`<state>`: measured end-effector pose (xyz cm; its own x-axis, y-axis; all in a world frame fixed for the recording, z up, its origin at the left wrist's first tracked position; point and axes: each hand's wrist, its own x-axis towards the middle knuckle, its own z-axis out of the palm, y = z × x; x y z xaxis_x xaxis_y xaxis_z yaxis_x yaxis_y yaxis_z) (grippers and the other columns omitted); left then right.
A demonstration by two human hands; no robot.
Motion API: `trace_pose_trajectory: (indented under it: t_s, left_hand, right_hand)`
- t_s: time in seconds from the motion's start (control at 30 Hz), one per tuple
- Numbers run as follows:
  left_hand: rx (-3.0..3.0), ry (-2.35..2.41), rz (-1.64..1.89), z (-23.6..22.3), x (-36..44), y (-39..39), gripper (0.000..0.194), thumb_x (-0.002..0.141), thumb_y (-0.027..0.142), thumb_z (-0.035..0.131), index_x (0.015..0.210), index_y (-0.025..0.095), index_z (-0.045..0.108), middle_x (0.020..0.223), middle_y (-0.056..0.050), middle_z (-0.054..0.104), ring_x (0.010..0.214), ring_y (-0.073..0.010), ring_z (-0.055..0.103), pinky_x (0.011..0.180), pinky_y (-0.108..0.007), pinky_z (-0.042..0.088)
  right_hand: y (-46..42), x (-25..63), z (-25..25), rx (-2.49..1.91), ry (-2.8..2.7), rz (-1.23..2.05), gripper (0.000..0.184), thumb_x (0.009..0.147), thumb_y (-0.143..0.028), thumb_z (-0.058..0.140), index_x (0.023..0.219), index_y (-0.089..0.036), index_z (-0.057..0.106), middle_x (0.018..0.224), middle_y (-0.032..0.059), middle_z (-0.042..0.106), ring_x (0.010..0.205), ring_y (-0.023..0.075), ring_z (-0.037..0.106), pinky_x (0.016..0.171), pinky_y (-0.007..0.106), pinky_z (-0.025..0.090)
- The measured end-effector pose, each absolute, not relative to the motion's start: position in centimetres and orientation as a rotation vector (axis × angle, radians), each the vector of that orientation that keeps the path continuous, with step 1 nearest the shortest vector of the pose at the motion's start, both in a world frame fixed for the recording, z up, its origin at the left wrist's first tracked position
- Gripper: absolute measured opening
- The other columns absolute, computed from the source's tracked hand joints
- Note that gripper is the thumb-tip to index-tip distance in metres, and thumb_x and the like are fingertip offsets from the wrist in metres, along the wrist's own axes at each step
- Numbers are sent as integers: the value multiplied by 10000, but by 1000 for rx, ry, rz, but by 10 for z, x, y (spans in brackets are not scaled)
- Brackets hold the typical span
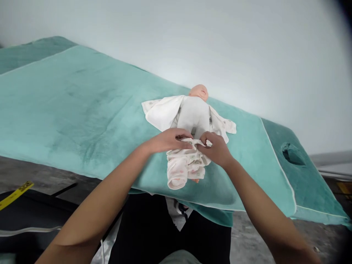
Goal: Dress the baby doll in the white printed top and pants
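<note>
A baby doll [194, 113] with a pale cloth body lies on its back, its head away from me. Spread open beneath its torso is a white baby top [163, 110], sleeves out to both sides. White patterned baby pants [178, 167] are bunched around the doll's legs, and a bit of foot shows below one cuff. My left hand [172, 141] pinches the waistband on the left side. On the right, my right hand [216, 146] grips the same waistband between thumb and curled fingers.
Everything rests on a long bed with a teal cover [68, 110], set against a white wall [176, 40]. A hole [293, 154] opens in the bed's right end. At lower left is a black item [41, 212] with a yellow strap [16, 196].
</note>
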<state>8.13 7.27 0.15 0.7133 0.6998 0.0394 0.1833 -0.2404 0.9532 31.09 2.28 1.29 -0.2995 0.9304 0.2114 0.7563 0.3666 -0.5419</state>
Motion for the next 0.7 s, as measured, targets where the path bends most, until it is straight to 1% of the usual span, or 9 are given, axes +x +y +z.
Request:
trace_pose_trajectory:
  t_s: [0.1,0.17,0.27,0.33,0.4,0.47,0.53,0.63,0.7]
  left_hand:
    - [1783,731,534,4,80,79,334,870,509,579,886,229,759,871,-35,708,802,-210,620,691,-297,424]
    - [1793,741,524,2,80,80,324,880,496,568,854,230,751,846,-28,699,780,-198,608,675,-287,413]
    - [1870,708,469,-1,81,79,204,841,410,631,879,242,742,894,-17,694,813,-194,612,687,-280,417]
    - [1978,682,459,-3,82,76,135,820,346,660,867,243,733,913,-14,685,836,-192,616,708,-281,420]
    - [2131,670,500,-7,83,73,118,858,318,627,867,237,712,915,-18,670,870,-193,616,746,-290,420]
    - [2293,719,583,-13,85,72,168,934,319,540,911,234,683,927,-24,649,892,-191,609,756,-302,415]
    - [2427,852,665,-21,90,74,215,989,321,454,981,235,651,972,-31,629,877,-187,601,715,-310,406]
    - [2563,1104,720,-32,101,85,209,1006,313,428,1044,231,616,1041,-56,605,892,-200,599,678,-321,414]
    - [2595,1248,736,-36,110,98,208,1009,299,421,1060,215,605,1069,-81,595,953,-223,598,701,-335,442]
  right_hand:
    - [21,308,11,-1357,-2283,351,290,797,-204,603,660,-216,348,685,-7,473,705,154,441,803,338,361]
    - [20,309,9,-1333,-2243,474,332,834,-285,641,671,-219,360,719,0,496,706,152,449,758,322,376]
    - [17,317,7,-1338,-2103,775,363,823,-434,716,718,-221,441,782,5,540,688,140,455,649,286,380]
    - [15,323,8,-1364,-2065,900,351,799,-474,749,762,-217,512,803,4,567,700,138,473,648,278,390]
    - [14,329,9,-1410,-2054,914,339,795,-493,756,806,-217,560,808,2,590,738,147,506,686,280,406]
    - [14,336,11,-1470,-2104,883,322,806,-504,744,842,-224,589,807,-1,608,754,156,526,697,283,407]
    - [16,341,13,-1545,-2210,807,291,834,-505,709,844,-234,605,773,-6,612,716,157,521,662,283,386]
    - [26,347,9,-1724,-2199,509,295,874,-507,645,782,-232,592,694,-8,592,653,162,508,618,287,346]
    - [37,349,2,-1818,-2058,292,297,893,-499,612,775,-230,572,679,-2,587,646,172,516,609,291,337]
